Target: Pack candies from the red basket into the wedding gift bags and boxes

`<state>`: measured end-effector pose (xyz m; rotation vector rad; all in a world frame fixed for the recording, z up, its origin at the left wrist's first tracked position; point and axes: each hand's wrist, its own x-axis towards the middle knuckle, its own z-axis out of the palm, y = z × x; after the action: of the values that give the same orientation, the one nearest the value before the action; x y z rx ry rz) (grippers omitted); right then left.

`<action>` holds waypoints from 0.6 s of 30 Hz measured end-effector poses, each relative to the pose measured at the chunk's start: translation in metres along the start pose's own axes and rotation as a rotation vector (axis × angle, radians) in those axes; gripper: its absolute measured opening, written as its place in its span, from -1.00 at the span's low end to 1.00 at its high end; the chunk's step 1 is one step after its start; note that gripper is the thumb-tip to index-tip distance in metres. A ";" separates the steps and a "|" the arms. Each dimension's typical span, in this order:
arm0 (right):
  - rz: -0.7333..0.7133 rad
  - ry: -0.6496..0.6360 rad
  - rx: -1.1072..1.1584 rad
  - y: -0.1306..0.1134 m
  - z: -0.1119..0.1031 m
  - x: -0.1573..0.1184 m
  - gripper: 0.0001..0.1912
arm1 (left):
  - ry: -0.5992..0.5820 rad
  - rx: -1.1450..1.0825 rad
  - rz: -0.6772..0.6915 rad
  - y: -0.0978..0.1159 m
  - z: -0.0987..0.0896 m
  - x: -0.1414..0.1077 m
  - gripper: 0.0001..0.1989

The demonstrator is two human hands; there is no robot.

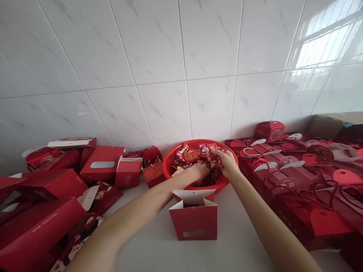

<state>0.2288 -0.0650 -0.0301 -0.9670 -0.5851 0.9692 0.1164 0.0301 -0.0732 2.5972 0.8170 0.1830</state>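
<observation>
Head view: both bare hands at a red plastic basket (165, 165), set near the tiled wall (161, 113) at the back of a pale worktop (232, 241). Basket holds a heap of wrapped sweets (190, 156), mostly red, some with white or gold print. Right grip (229, 160) over the basket's right side, fingers together on a red packet (217, 158) with pale dots; packet lies directly within that grip, above the heap. Left grip (202, 172) lower, down among the sweets near the basket's middle, left of the right grip; fingertips buried, so cannot tell whether they are apart or clamped on anything. Loose sweets lie around it, the brighter ones just beyond the knuckles. Red box (197, 223) upright in front of the basket, between the forearms, top open, pale inner flaps spread, a small window low on its near face; neither hand touches it. To the left, a jumble of red cartons (48, 223), some tipped on their sides. To the right, close rows of red gift boxes (289, 185), many with rounded tabs and cord handles. Brown cardboard box (323, 126) behind those, by the wall.
</observation>
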 end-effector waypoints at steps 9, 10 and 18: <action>-0.001 0.006 0.002 0.000 0.003 0.001 -0.81 | 0.033 -0.147 0.080 -0.010 -0.052 -0.021 -0.81; 0.003 0.013 -0.001 -0.001 0.003 0.000 -0.81 | 0.100 -0.296 0.060 -0.014 -0.055 -0.023 -0.80; 0.042 -0.003 -0.039 0.001 0.002 -0.001 -0.85 | 0.305 -1.011 -0.062 -0.019 -0.056 -0.031 -0.55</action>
<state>0.2265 -0.0644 -0.0295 -1.0166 -0.5904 1.0000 0.0676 0.0459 -0.0303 1.6027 0.6498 0.7643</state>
